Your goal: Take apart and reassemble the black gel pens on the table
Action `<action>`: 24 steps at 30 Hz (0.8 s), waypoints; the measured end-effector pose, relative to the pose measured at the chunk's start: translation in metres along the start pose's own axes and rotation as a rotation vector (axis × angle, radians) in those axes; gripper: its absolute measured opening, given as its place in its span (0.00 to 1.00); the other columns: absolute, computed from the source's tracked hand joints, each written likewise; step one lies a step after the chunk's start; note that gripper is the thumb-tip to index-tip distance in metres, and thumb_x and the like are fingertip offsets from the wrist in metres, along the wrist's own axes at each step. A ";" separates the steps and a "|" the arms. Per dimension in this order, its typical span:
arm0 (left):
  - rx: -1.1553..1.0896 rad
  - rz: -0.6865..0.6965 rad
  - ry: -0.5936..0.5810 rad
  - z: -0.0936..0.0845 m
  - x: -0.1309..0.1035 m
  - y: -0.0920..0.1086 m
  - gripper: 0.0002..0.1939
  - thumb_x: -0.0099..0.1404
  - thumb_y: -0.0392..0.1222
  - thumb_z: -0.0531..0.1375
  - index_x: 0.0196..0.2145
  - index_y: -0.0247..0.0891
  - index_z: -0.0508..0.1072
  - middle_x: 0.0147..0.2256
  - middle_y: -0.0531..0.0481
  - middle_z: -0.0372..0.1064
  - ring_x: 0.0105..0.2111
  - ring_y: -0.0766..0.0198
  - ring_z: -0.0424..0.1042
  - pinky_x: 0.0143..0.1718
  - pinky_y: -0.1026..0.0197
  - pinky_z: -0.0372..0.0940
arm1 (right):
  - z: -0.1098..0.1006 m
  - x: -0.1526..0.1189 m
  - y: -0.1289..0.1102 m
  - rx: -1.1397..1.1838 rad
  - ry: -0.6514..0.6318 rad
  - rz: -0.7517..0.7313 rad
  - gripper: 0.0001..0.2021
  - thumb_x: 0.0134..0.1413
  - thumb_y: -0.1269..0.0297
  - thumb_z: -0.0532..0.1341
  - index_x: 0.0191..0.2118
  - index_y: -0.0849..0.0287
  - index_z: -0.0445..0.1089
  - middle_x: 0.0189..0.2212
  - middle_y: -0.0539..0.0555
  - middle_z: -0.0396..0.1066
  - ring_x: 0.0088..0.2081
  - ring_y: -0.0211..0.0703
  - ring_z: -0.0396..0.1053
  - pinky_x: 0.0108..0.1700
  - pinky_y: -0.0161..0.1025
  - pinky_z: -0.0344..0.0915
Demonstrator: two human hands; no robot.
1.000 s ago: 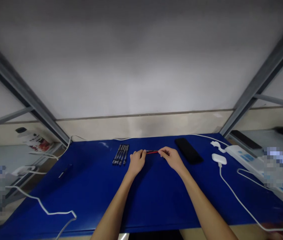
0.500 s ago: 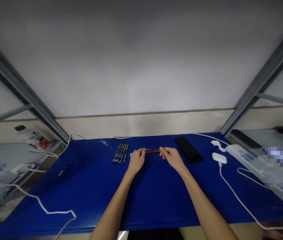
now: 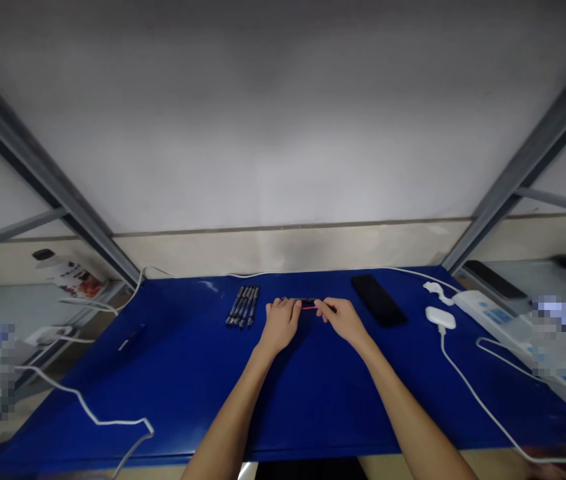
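Between my hands, just above or on the blue desktop [image 3: 313, 387], lie a thin red pen [image 3: 309, 308] and a dark pen [image 3: 307, 300] side by side, pointing left to right. My left hand [image 3: 281, 325] is closed over their left ends, back of the hand up, hiding those ends. The fingers of my right hand [image 3: 339, 316] pinch the right ends, which are also mostly covered. Whether the pens touch the desk I cannot tell. Left of my left hand, several dark pens [image 3: 243, 307] lie in a neat parallel row.
A black phone [image 3: 379, 300] lies right of my right hand. Farther right are a white earbud case [image 3: 440, 318] on a cable and a white power strip [image 3: 493, 317]. A single dark pen [image 3: 131, 338] lies at left, near a white cable [image 3: 87, 413]. A wall closes the back.
My left hand has slid slightly right and spread farther over the pens, so less of the red one shows. My right hand stays nearly in place, fingers shifted a little.
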State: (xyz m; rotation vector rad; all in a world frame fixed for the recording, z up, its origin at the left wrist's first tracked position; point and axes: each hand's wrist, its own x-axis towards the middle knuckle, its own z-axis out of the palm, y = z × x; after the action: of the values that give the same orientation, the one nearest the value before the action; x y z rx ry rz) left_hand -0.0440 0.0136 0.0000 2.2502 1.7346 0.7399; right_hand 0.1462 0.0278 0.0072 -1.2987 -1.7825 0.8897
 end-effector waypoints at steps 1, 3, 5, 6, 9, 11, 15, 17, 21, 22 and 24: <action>0.006 0.025 -0.012 0.001 -0.001 0.002 0.23 0.76 0.49 0.40 0.37 0.39 0.72 0.38 0.46 0.73 0.41 0.57 0.66 0.42 0.56 0.53 | 0.002 -0.001 -0.001 -0.002 -0.010 -0.009 0.22 0.62 0.49 0.55 0.23 0.58 0.71 0.18 0.50 0.67 0.22 0.38 0.65 0.28 0.35 0.57; 0.004 0.039 -0.032 0.002 -0.002 0.004 0.24 0.76 0.50 0.39 0.37 0.39 0.71 0.39 0.46 0.73 0.42 0.57 0.66 0.43 0.56 0.53 | 0.004 -0.002 -0.003 -0.002 -0.026 -0.016 0.22 0.62 0.49 0.55 0.23 0.58 0.70 0.18 0.50 0.67 0.22 0.39 0.65 0.27 0.35 0.57; -0.008 0.015 -0.037 0.003 -0.001 0.003 0.24 0.76 0.50 0.39 0.38 0.39 0.72 0.39 0.46 0.73 0.42 0.57 0.66 0.43 0.56 0.53 | 0.002 -0.001 -0.002 0.001 -0.006 -0.012 0.23 0.63 0.48 0.53 0.24 0.58 0.71 0.18 0.50 0.67 0.21 0.39 0.65 0.27 0.36 0.58; -0.013 -0.003 -0.032 0.002 0.000 0.002 0.24 0.76 0.50 0.39 0.39 0.39 0.72 0.39 0.46 0.73 0.41 0.57 0.66 0.43 0.56 0.53 | 0.000 -0.001 0.000 -0.006 0.025 -0.008 0.23 0.63 0.47 0.52 0.26 0.58 0.71 0.19 0.50 0.68 0.22 0.40 0.65 0.28 0.36 0.58; -0.006 -0.059 -0.001 0.001 0.003 -0.002 0.24 0.76 0.50 0.39 0.37 0.39 0.71 0.36 0.46 0.73 0.40 0.57 0.66 0.42 0.56 0.52 | -0.006 0.002 0.009 -0.099 0.185 0.028 0.21 0.62 0.46 0.53 0.29 0.57 0.70 0.21 0.52 0.70 0.25 0.43 0.68 0.31 0.38 0.60; 0.010 -0.084 0.014 0.001 0.004 -0.004 0.24 0.76 0.50 0.40 0.36 0.38 0.71 0.35 0.46 0.72 0.39 0.57 0.66 0.42 0.56 0.52 | -0.008 0.003 0.017 -0.218 0.257 0.093 0.17 0.59 0.46 0.57 0.35 0.57 0.70 0.23 0.53 0.72 0.28 0.45 0.71 0.31 0.38 0.61; 0.037 -0.096 0.039 0.002 0.003 -0.005 0.23 0.76 0.49 0.40 0.36 0.38 0.71 0.35 0.46 0.72 0.40 0.57 0.66 0.42 0.57 0.51 | -0.006 0.001 0.025 -0.524 0.253 0.180 0.15 0.50 0.50 0.65 0.36 0.55 0.69 0.29 0.56 0.73 0.33 0.49 0.71 0.29 0.38 0.58; 0.045 -0.087 0.050 0.004 0.003 -0.005 0.23 0.76 0.49 0.40 0.36 0.39 0.70 0.35 0.46 0.72 0.39 0.57 0.65 0.42 0.57 0.51 | -0.005 -0.001 0.024 -0.624 0.227 0.189 0.12 0.52 0.53 0.64 0.30 0.55 0.67 0.30 0.57 0.73 0.35 0.50 0.71 0.29 0.39 0.56; 0.062 -0.086 0.058 0.006 0.003 -0.006 0.23 0.76 0.49 0.40 0.34 0.38 0.70 0.34 0.46 0.72 0.38 0.56 0.65 0.41 0.57 0.50 | -0.006 -0.003 0.018 -0.708 0.215 0.229 0.11 0.59 0.59 0.58 0.27 0.56 0.66 0.30 0.59 0.72 0.32 0.49 0.71 0.28 0.40 0.53; 0.065 -0.086 0.057 0.006 0.003 -0.006 0.23 0.76 0.49 0.40 0.34 0.38 0.70 0.34 0.46 0.72 0.38 0.56 0.65 0.41 0.57 0.50 | -0.006 -0.003 0.017 -0.722 0.221 0.226 0.11 0.59 0.59 0.57 0.28 0.57 0.66 0.31 0.60 0.72 0.33 0.49 0.71 0.28 0.40 0.54; 0.068 -0.088 0.056 0.006 0.003 -0.006 0.23 0.76 0.49 0.40 0.34 0.38 0.70 0.34 0.47 0.72 0.38 0.56 0.65 0.41 0.57 0.50 | -0.006 -0.003 0.017 -0.742 0.218 0.216 0.10 0.59 0.58 0.58 0.30 0.57 0.67 0.33 0.61 0.73 0.35 0.50 0.71 0.29 0.40 0.55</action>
State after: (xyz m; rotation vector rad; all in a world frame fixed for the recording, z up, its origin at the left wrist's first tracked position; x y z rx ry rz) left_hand -0.0454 0.0186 -0.0065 2.1992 1.8994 0.7428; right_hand 0.1591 0.0298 -0.0051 -1.9901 -1.8835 0.1506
